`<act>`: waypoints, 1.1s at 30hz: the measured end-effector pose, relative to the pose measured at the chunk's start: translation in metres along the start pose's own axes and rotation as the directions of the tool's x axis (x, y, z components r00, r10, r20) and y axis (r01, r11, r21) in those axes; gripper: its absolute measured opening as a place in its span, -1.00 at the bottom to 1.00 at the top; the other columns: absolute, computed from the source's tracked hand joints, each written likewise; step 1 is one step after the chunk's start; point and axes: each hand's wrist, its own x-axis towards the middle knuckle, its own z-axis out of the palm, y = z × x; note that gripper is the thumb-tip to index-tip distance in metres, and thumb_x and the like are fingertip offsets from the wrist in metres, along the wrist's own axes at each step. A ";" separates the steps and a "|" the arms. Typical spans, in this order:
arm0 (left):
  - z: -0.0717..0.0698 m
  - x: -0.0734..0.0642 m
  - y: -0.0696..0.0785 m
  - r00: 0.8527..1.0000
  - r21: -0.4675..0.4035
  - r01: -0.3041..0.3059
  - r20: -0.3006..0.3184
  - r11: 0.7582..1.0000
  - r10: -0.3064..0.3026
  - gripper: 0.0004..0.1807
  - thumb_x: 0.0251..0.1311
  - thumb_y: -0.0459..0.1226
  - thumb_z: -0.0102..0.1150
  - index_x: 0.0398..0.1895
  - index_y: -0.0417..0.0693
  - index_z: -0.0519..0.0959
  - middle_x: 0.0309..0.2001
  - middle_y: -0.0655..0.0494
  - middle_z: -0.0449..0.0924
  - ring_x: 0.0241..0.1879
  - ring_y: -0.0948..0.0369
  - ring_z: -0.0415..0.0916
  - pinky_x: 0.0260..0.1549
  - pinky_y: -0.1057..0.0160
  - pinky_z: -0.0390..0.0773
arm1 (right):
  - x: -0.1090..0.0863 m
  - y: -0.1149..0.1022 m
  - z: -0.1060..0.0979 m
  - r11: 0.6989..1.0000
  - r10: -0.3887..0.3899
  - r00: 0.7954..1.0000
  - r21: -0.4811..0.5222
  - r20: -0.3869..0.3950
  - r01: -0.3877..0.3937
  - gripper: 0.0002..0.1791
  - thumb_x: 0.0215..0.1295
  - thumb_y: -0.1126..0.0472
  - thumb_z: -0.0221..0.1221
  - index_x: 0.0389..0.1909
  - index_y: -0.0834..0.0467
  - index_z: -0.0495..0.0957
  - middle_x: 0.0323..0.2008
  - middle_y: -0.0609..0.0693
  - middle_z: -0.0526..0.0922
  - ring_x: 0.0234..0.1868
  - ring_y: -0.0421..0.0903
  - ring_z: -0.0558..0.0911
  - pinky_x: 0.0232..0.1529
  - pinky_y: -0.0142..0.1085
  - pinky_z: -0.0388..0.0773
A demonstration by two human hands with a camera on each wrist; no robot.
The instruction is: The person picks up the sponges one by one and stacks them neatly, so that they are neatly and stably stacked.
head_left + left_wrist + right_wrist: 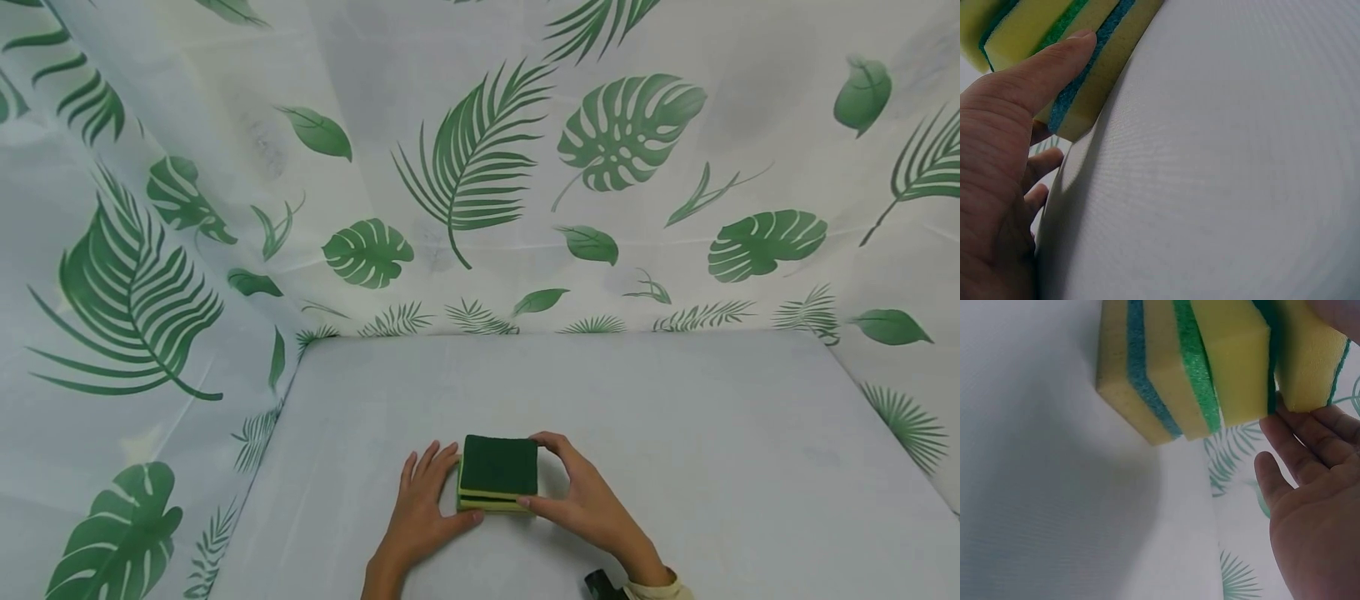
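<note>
Several yellow sponges with scouring pads stand in a stack on the white table. The bottom sponge has a blue pad, the one above it a bright green pad, and the third sponge a dark green one. A dark green pad faces up on the top sponge. My right hand pinches this top sponge, thumb at the near edge and fingers at the far side. Around the stack's left end, my left hand holds the lower sponges, its thumb across their near side.
The white tabletop stretches behind and to both sides of the stack. A leaf-printed sheet hangs along the table's back and sides. By the right wrist is a small black object, partly cut off by the frame.
</note>
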 end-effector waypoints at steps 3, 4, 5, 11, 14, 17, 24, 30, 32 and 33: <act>0.000 0.000 0.000 1.000 -0.001 -0.007 -0.004 1.000 0.007 0.02 0.06 0.34 0.45 0.55 0.14 0.42 0.59 0.18 0.34 0.67 0.06 -0.01 0.64 -0.04 -0.30 | -0.001 0.001 0.001 1.000 0.005 1.000 0.002 0.003 -0.005 -0.12 0.18 -0.06 0.59 0.46 0.01 0.40 0.42 0.04 0.52 0.49 0.25 0.43 0.41 0.43 0.32; 0.000 0.000 0.000 1.000 -0.002 -0.011 -0.008 1.000 0.011 0.01 0.05 0.34 0.46 0.55 0.13 0.42 0.59 0.18 0.34 0.67 0.06 -0.01 0.64 -0.05 -0.29 | -0.001 0.002 0.001 1.000 0.005 1.000 0.001 0.003 -0.005 -0.11 0.18 -0.06 0.59 0.47 0.02 0.40 0.42 0.04 0.51 0.49 0.26 0.42 0.41 0.43 0.32; 0.000 0.000 0.000 1.000 0.000 -0.020 -0.013 1.000 0.020 0.01 0.05 0.33 0.46 0.54 0.12 0.43 0.58 0.16 0.35 0.66 0.03 0.01 0.64 -0.08 -0.28 | -0.001 0.002 0.002 1.000 0.004 1.000 -0.001 0.002 -0.004 -0.11 0.18 -0.06 0.59 0.47 0.02 0.40 0.43 0.06 0.51 0.49 0.26 0.42 0.40 0.44 0.32; 0.001 0.001 0.000 1.000 0.001 -0.018 -0.008 1.000 0.018 0.01 0.06 0.32 0.46 0.54 0.11 0.43 0.58 0.16 0.35 0.66 0.04 0.01 0.63 -0.08 -0.27 | -0.002 0.004 0.003 1.000 -0.009 1.000 -0.009 -0.011 0.009 -0.11 0.18 -0.04 0.60 0.47 0.01 0.40 0.44 0.06 0.51 0.48 0.26 0.43 0.41 0.44 0.32; 0.002 0.001 -0.001 1.000 0.005 -0.024 -0.015 1.000 0.024 0.00 0.06 0.32 0.46 0.53 0.10 0.43 0.58 0.15 0.36 0.65 0.02 0.02 0.63 -0.11 -0.24 | -0.002 0.006 0.003 1.000 -0.014 1.000 -0.014 -0.013 0.014 -0.11 0.18 -0.04 0.59 0.48 0.02 0.39 0.43 0.05 0.51 0.48 0.25 0.43 0.41 0.42 0.33; 0.003 0.001 -0.001 0.999 0.013 -0.038 -0.028 0.999 0.039 0.00 0.07 0.32 0.46 0.52 0.07 0.44 0.56 0.12 0.38 0.64 -0.02 0.05 0.62 -0.17 -0.20 | -0.002 0.008 0.005 1.000 -0.021 1.000 -0.018 -0.010 0.021 -0.11 0.20 -0.01 0.59 0.49 0.04 0.38 0.42 0.04 0.51 0.48 0.23 0.44 0.41 0.40 0.34; 0.003 0.001 -0.002 0.998 0.008 -0.036 -0.042 0.999 0.037 0.01 0.06 0.32 0.46 0.53 0.07 0.44 0.56 0.12 0.39 0.64 -0.02 0.06 0.62 -0.16 -0.20 | -0.003 0.010 0.007 0.999 -0.047 0.999 -0.005 -0.010 0.047 -0.09 0.17 0.08 0.60 0.49 0.13 0.37 0.43 0.02 0.51 0.48 0.21 0.44 0.43 0.34 0.35; 0.003 0.000 -0.002 0.999 0.015 -0.033 -0.031 0.999 0.033 0.01 0.07 0.31 0.47 0.53 0.04 0.44 0.56 0.11 0.38 0.64 -0.02 0.05 0.62 -0.13 -0.23 | -0.002 0.010 0.008 0.999 -0.041 0.999 0.019 -0.006 0.042 -0.08 0.17 0.11 0.60 0.50 0.17 0.36 0.44 0.02 0.50 0.49 0.21 0.43 0.45 0.34 0.33; 0.003 0.000 -0.002 0.999 0.008 -0.028 -0.027 1.000 0.028 0.01 0.06 0.31 0.47 0.53 0.04 0.44 0.56 0.11 0.38 0.65 -0.02 0.04 0.63 -0.12 -0.24 | -0.002 0.010 0.008 0.999 -0.034 0.999 0.023 -0.005 0.034 -0.07 0.18 0.10 0.59 0.52 0.16 0.36 0.45 0.03 0.49 0.49 0.21 0.42 0.45 0.35 0.31; 0.003 0.000 -0.002 0.999 0.005 -0.027 -0.027 1.000 0.027 0.01 0.06 0.30 0.47 0.53 0.04 0.44 0.56 0.11 0.38 0.65 -0.02 0.04 0.63 -0.12 -0.24 | -0.002 0.010 0.009 0.999 -0.030 1.000 0.023 -0.004 0.031 -0.06 0.19 0.09 0.59 0.53 0.16 0.35 0.46 0.03 0.48 0.49 0.21 0.42 0.45 0.36 0.31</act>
